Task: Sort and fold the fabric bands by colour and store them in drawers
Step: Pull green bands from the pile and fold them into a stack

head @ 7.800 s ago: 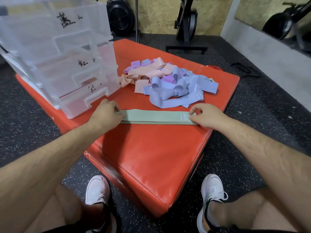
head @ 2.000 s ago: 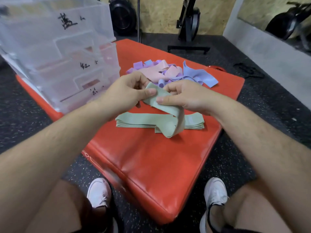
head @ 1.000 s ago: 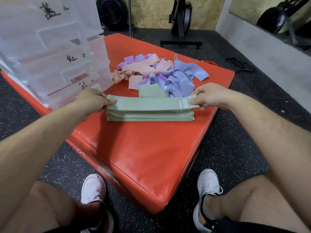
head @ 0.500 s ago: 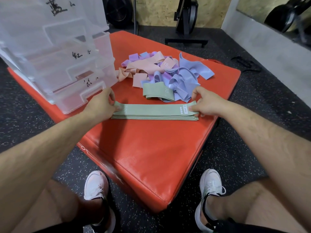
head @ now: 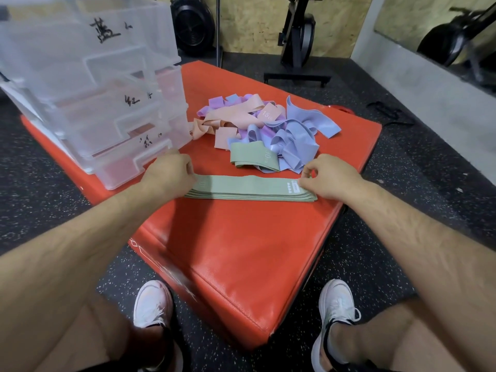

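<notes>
left hand (head: 169,174): arm reached forward from lower left, knuckles up, fingers curled over the left end of the green stack (head: 249,187) and touching it. the back of the hand hid the fingertips, so a pinch could not be told from a press.
right hand (head: 330,177): arm reached in from lower right, fingers bent narrow, thumb and fingertips pinching the right end of the stack beside its white printed tag.
green stack: several bands laid flat one on another, stretched left to right across the red mat (head: 241,251) between the two hands.
loose green band (head: 252,158): lay folded just behind the stack, against the near edge of the pile of bands (head: 268,122).
pile of bands: pink, purple and blue bands lay tangled behind the stack, right of the drawers (head: 80,63).
drawers: clear plastic unit stood on the mat's left part. the bottom drawer front sat just beside the left hand.
edges: the stack's right end lay near the mat's right edge, and the right wrist crossed that edge above the floor (head: 402,183).
open room: bare mat ran from the stack toward the person, down to the near corner between the shoes (head: 151,304).
hidden or unclear: the stack's left end lay under the left hand. the black handwriting on the drawer fronts was hard to read. the unit's top and left side were cut off by the frame. what the drawers held could not be made out through the plastic.
</notes>
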